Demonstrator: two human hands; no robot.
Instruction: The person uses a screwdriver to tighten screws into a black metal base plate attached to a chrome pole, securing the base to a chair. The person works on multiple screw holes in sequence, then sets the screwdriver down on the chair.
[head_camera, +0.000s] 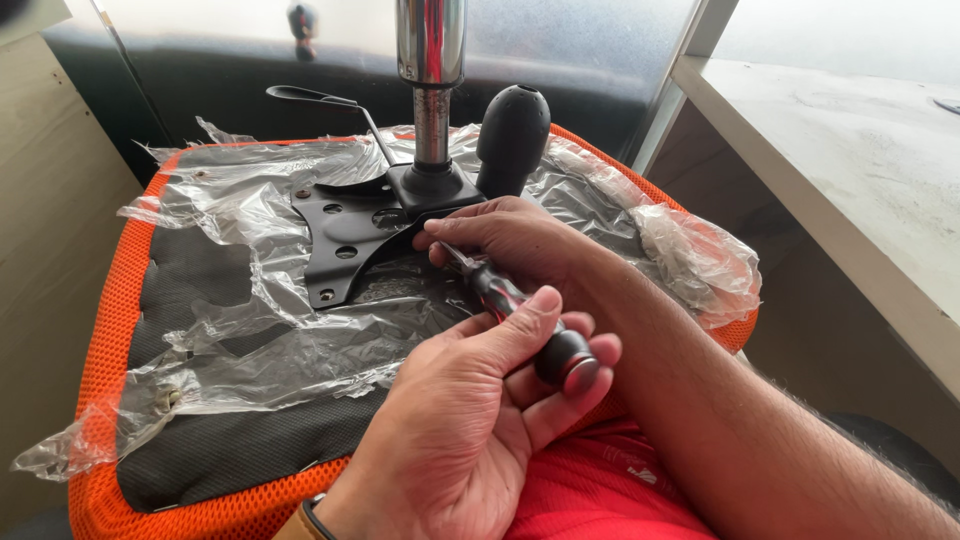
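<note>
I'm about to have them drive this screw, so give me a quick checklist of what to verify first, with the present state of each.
1. Screwdriver gripped: ok, left hand wraps the red and black handle.
2. Tip guided: ok, right hand pinches the shaft near the mounting plate.
3. Tip seated in a screw: cannot tell, the fingers hide it.
4. Plate flat on the seat underside: ok at the visible corners.
5. Plastic wrap clear of the plate holes: not ok, it bunches along the plate edge.
6. Lever and black knob clear of hands: ok.
</note>
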